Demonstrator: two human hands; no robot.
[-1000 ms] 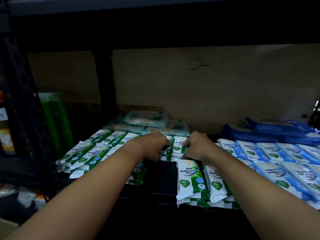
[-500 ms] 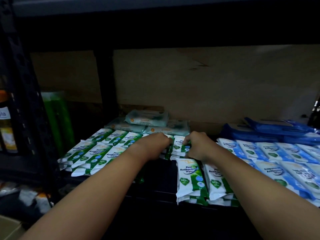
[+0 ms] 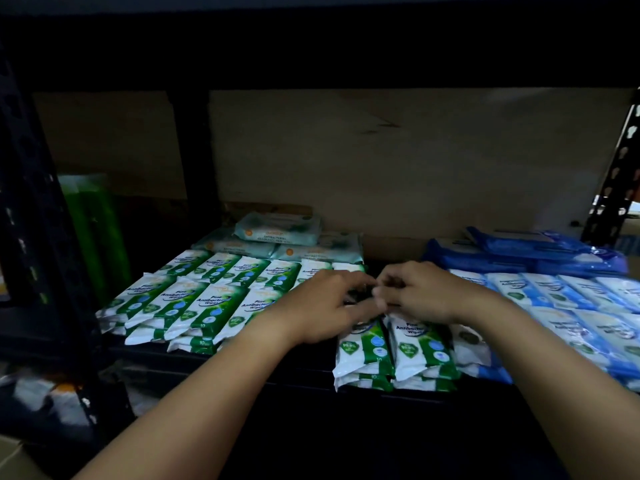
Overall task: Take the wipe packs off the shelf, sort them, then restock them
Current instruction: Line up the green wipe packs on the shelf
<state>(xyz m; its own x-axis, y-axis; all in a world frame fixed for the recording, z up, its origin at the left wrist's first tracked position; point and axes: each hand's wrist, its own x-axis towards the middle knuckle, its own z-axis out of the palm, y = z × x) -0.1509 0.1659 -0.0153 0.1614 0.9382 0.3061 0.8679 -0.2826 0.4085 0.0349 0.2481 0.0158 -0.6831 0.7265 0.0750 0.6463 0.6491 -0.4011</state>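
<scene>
Since the frames a sec ago both my hands have slid nearer to me, off the back-row packs and onto the far end of the front green stack. My fists have loosened too.

L hand lies flat-ish, fingers stretched rightward over the top of the stack's left pack. R hand is curled, fingertips bunched as if pinching sth small & dark between the two hands. Can't tell what it is, or if it's really gripped; too dim + blurred.

Key relation: the green packs run long axis front-to-back, short ends facing me, and both hands sit on the far ends, so the stack lies straight toward me from the grip. R hand is over the right pack, L over the left, about equally near.

Rest of the green rows lie to the L on the shelf, blue packs to the R.
</scene>
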